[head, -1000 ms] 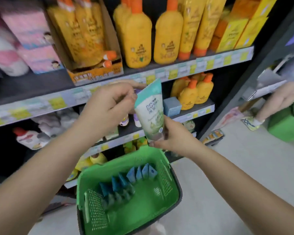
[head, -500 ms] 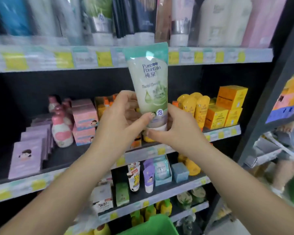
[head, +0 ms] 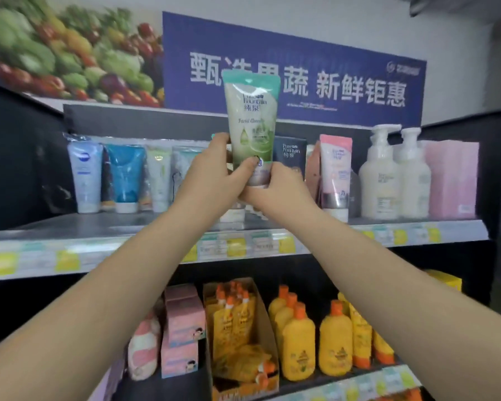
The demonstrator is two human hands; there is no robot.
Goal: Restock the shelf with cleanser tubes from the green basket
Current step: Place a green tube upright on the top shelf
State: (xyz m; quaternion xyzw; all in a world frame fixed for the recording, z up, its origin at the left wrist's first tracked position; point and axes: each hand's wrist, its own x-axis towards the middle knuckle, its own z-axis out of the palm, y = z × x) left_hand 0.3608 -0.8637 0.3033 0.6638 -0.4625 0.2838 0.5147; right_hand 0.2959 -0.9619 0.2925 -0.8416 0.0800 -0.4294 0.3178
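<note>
Between both hands, upright cleanser tube.

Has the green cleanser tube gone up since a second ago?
Yes. The cleanser tube, gripped by the left hand and right hand, rose from beside the basket to the top shelf.

Pretty clearly a shop, supermarket aisle type; dark shelf edged with price tags, rows of tubes and yellow bottles, plus a blue promo banner up top.
</note>
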